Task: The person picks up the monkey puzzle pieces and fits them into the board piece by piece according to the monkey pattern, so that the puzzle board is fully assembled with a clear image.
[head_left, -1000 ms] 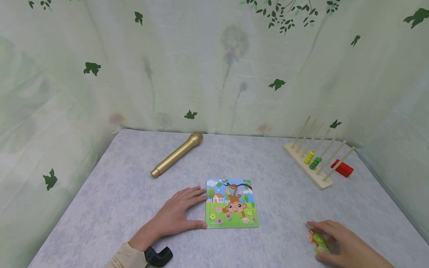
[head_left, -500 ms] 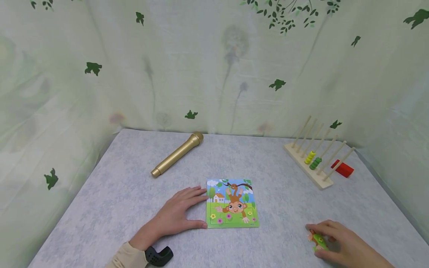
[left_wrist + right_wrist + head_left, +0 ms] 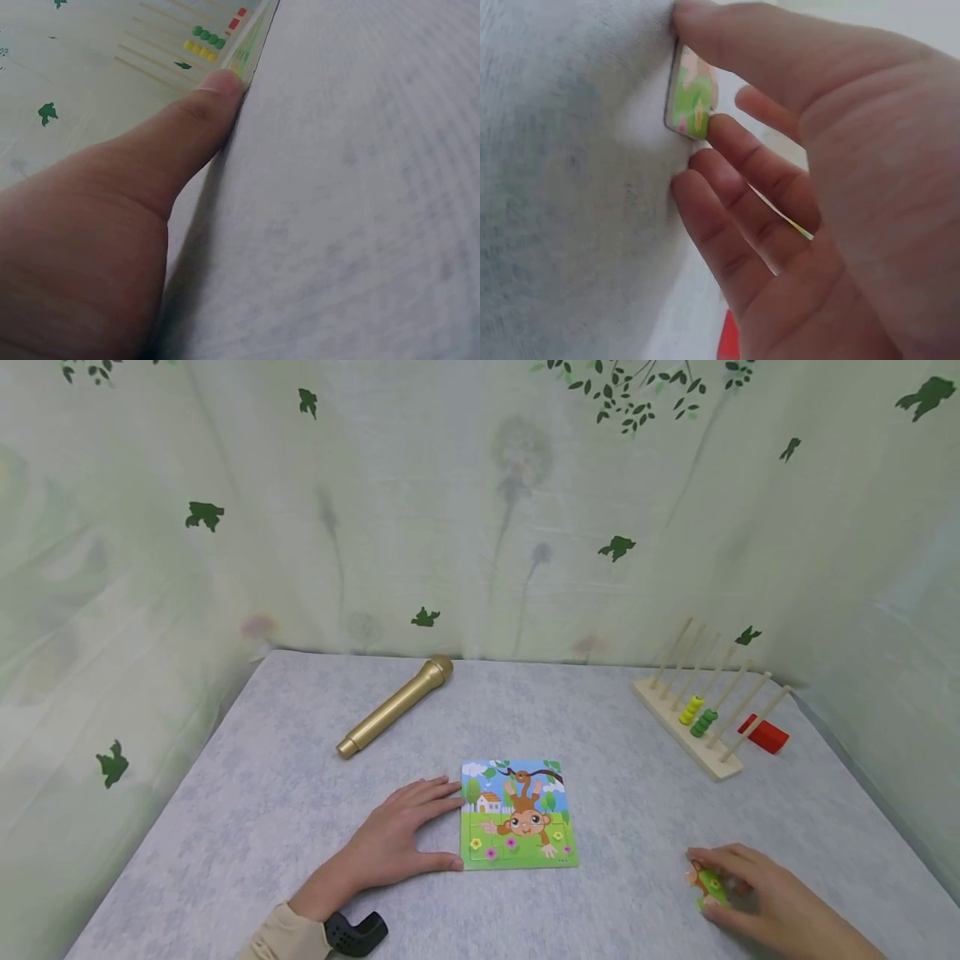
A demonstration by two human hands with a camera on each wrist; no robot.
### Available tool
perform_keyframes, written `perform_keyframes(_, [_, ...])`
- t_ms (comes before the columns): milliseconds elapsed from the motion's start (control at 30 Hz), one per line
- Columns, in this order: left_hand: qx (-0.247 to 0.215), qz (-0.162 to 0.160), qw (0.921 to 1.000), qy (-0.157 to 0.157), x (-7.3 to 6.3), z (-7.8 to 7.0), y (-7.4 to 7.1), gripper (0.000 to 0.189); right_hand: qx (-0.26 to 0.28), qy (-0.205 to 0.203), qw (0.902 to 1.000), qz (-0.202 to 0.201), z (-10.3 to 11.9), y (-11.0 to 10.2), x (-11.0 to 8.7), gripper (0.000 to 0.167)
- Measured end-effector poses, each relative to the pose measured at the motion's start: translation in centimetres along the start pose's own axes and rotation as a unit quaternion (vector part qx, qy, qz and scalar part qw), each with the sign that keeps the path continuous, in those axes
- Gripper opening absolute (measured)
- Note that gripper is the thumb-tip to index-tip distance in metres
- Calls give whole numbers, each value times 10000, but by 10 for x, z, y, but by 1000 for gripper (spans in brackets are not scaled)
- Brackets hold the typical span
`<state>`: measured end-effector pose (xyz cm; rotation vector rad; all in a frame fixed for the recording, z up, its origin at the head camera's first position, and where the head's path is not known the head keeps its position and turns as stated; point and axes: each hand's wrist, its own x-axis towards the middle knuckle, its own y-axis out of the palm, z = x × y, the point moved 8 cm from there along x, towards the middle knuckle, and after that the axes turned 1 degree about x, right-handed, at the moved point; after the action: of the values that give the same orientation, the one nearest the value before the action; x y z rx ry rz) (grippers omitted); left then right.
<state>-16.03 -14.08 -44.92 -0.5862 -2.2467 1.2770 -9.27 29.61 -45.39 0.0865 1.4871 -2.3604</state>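
Note:
A square puzzle board (image 3: 517, 864) with a picture of a monkey hanging from a branch lies flat on the table. My left hand (image 3: 405, 833) rests at its left side, fingers spread and fingertips right at the edge; in the left wrist view the thumb (image 3: 191, 116) reaches the board's corner. Off to the right, my right hand (image 3: 768, 897) holds a puzzle piece (image 3: 712, 885) between thumb and fingers, low over the table. The right wrist view shows this green and pink piece (image 3: 693, 96) standing tilted, one edge close to the tabletop, the other fingers loosely bent.
A gold toy microphone (image 3: 393, 708) lies at the back left. At the back right stands a wooden peg counting rack (image 3: 693, 735) with yellow and green beads, and a red block (image 3: 763, 734) beside it. A leaf-printed curtain (image 3: 465, 527) hangs behind the table.
My right hand has shifted slightly away from me with the puzzle piece, its fingers covering more of it. My left hand and the board have stayed in place.

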Motion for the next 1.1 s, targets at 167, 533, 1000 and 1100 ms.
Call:
perform_keyframes(167, [-17,17,10000,-6,0,1,2,81,-154,-404,9991,-43,0,-2,-3,64])
perform_keyframes(533, [53,-42,10000,64,1,0,0,80,-793,-31,9962,-368,1,-5,0,56])
perform_keyframes(1000, [1,12,10000,-13,0,1,1,82,-1057,-431,9912,-670,11,-9,0,44])
perform_keyframes(1100, [20,-14,10000,10,0,1,1,82,-1012,-594,9894,-861,17,-12,1,42])
